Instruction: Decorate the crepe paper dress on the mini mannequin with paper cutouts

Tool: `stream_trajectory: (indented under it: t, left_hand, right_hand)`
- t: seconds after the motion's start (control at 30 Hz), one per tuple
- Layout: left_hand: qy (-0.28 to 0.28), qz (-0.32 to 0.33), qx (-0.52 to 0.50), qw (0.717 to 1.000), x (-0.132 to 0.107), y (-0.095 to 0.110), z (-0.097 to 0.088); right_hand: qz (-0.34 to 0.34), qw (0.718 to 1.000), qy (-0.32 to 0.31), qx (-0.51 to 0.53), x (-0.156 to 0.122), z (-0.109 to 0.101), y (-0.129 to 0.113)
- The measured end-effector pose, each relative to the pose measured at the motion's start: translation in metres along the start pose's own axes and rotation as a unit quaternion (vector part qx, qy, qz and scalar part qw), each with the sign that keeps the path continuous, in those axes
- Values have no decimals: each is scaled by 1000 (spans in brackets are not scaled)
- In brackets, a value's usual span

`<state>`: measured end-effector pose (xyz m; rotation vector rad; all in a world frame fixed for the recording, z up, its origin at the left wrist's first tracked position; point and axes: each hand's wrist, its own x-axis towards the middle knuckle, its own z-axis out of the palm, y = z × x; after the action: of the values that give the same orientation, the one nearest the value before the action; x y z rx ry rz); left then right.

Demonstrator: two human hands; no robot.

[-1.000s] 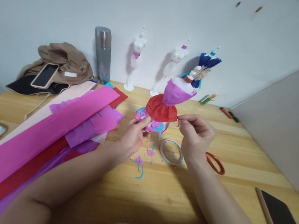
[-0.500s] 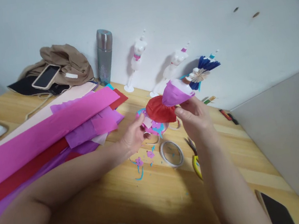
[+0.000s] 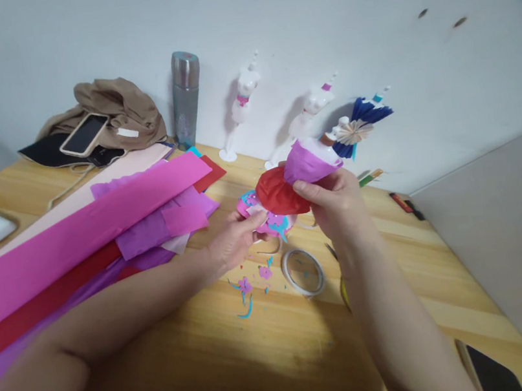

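Both hands hold a small white mannequin dressed in paper, tilted with its lower end to the left. It has a purple bodice, a red middle and a pink hem with blue and purple paper bits. My left hand is closed on the pink hem, thumb on top. My right hand grips the mannequin where purple meets red. Below lie a roll of tape and cut paper flowers. The yellow-handled scissors are mostly hidden behind my right forearm.
Coloured paper sheets spread over the left of the table. White mannequins on stands lean by the wall, one with blue pleated paper. A flask, a brown cloth and phone are at the back left.
My left thumb has shifted right over the pink hem, and my right thumb has moved up and left onto the waist. The view has shifted slightly.
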<state>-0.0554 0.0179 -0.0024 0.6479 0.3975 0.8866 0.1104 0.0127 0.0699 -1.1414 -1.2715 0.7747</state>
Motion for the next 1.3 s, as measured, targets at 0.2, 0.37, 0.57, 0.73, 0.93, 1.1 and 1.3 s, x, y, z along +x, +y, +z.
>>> stream_trajectory:
  t: [0.2,0.37,0.57,0.73,0.93,1.1,1.3]
  left_hand:
    - [23,2,28,999,1,-4,-6]
    - [11,-3,17,1000,3,-5,-9]
    - [13,-41,-12,999,7,-6,-13]
    - [29,-20,19,999,9,-11,-15]
    - [21,-21,50,998,14,-8,-22]
    - [26,-15,36,999,18,-1,-21]
    - [65,-21,6,998,26,0,-20]
  right_hand:
    - [-23,999,23,-6,0,3,3]
    - [-21,999,26,5,-2,3,3]
    - [-19,999,40,23,-2,5,4]
    - [-23,999,26,18,-3,5,6]
    - [-17,999,17,31,-2,4,4]
    - [-10,1000,19,20,3,-1,8]
    - [-14,1000,-5,-7,5,-6,14]
